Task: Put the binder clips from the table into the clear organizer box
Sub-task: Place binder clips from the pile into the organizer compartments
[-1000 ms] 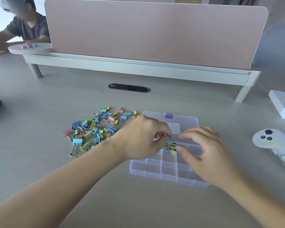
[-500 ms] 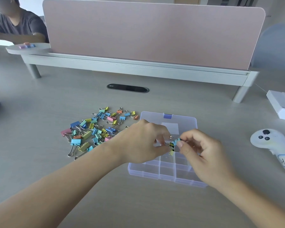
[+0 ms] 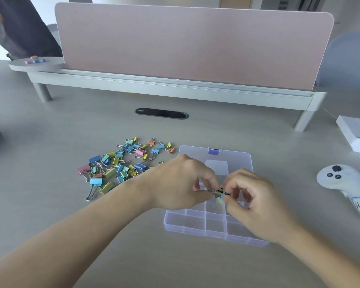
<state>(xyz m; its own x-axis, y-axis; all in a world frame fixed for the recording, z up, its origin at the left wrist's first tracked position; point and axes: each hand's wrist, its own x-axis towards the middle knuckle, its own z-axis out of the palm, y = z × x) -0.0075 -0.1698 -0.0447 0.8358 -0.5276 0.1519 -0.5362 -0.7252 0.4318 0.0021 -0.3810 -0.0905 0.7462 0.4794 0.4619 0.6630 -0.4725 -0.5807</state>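
Where both forearms meet above the clear organizer box (image 3: pixel 195 223), left hand (image 3: pixel 181 181) and right hand (image 3: pixel 256 202) pinch one small bunch of binder clips (image 3: pixel 217 193), fingers curled. Loose clips (image 3: pixel 121 165) heaped left of box on grey table (image 3: pixel 71 125). White controller (image 3: pixel 341 183) right. Beyond: cable slot (image 3: pixel 161 113), pink divider (image 3: pixel 195 44), another person's dark shirt (image 3: pixel 19 28).

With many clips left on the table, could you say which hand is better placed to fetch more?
Probably the left hand: the binder clips lie beside it, left of the organizer box; the right hand is farther.
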